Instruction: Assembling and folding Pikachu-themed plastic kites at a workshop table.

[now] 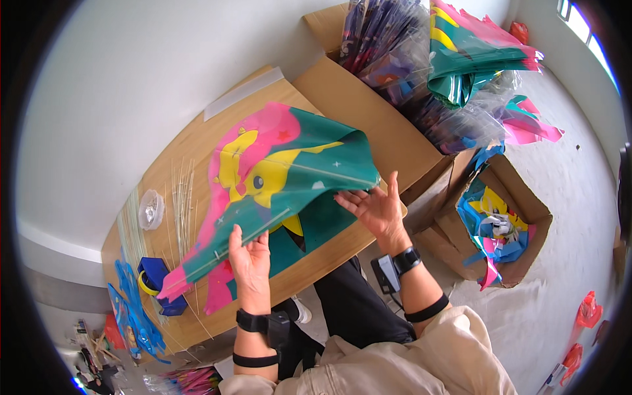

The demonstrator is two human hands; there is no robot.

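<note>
A printed plastic kite (316, 158), green and pink with a yellow cartoon figure, spreads over the table, its near edge lifted and folded. A thin pale rod runs along part of that edge. My left hand (251, 263) is palm up at the near edge, fingers stretched and apart. Under the raised right corner, my right hand (378, 210) has its palm up, thumb pointing away and fingers spread against the sheet's edge. Neither hand is closed round anything. The sheet covers part of what lies beneath it.
Thin sticks (184, 204) and a small clear tub (151, 209) lie on the wooden table (316, 260). A blue tape dispenser (155, 280) sits by blue strips (135, 309). Beyond stands a large carton (368, 118); wrapped packs are at the back, and an open scrap box (536, 204) is right.
</note>
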